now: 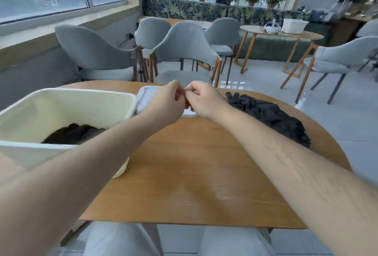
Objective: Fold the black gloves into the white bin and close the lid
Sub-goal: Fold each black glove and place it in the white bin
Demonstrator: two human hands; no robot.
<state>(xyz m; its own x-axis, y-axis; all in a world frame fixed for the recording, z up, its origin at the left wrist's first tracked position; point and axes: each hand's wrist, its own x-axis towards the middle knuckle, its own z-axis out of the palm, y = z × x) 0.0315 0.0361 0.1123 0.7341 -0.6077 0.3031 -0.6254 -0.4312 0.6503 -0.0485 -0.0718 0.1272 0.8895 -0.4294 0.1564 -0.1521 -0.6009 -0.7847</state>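
Note:
The open white bin (pixel 67 100) stands at the table's left, with folded black gloves (pixel 73 134) lying in its bottom. Its white lid (pixel 146 96) lies flat on the table behind the bin's right corner, partly hidden by my hands. A loose pile of black gloves (pixel 270 114) sits on the right side of the table. My left hand (pixel 165 102) and my right hand (pixel 202 100) are raised together above the lid, fingers curled and fingertips touching each other. I see no glove in either hand.
The round wooden table (pixel 194 173) has bare wood between my forearms. Grey chairs (pixel 184 51) stand just behind its far edge. A second table (pixel 282 32) with a white box is at the back right.

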